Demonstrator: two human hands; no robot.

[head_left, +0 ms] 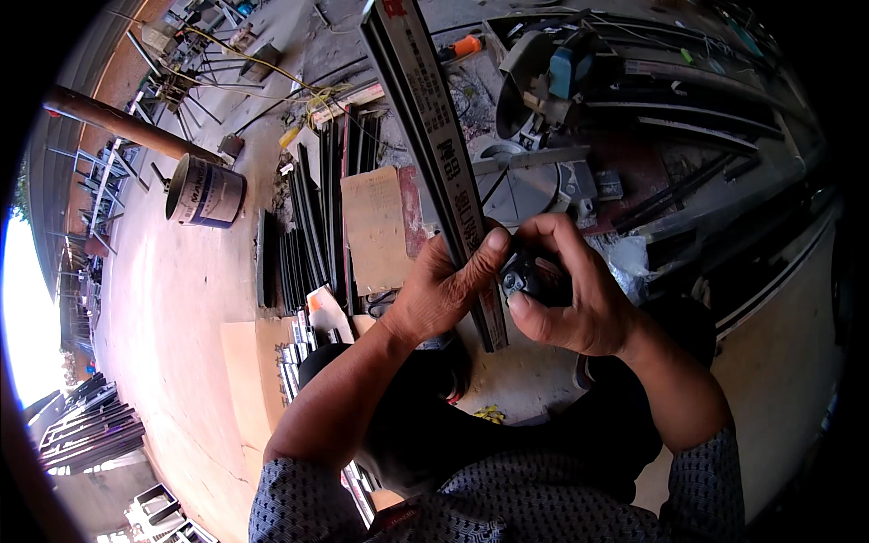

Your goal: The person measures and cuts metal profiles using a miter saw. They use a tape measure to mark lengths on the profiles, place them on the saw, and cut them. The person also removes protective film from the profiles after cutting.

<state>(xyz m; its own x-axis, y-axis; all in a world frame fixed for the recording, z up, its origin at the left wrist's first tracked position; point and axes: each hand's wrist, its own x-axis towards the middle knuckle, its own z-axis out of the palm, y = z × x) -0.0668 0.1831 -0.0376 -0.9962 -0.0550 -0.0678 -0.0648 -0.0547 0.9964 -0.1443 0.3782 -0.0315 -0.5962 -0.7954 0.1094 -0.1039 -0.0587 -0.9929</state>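
Note:
A long metal profile (424, 118), dark along its side and covered with printed film on its face, slants up and away in front of me. My left hand (444, 290) is closed around it near its lower end, thumb across the face. Just right of the profile, my right hand (588, 294) curls around a black rounded tool (543, 279) shaped like a tape measure. Fingers cover much of this tool, so its exact kind is unclear. Its shiny left end is close to the profile; I cannot tell whether they touch.
Beyond my hands stands a cut-off saw (566, 77) with a round metal base (516, 190). Dark profiles (312, 208) lie left of a cardboard sheet (373, 217). A bucket (206, 192) stands at the left. An orange-ended tool (465, 45) rests farther back.

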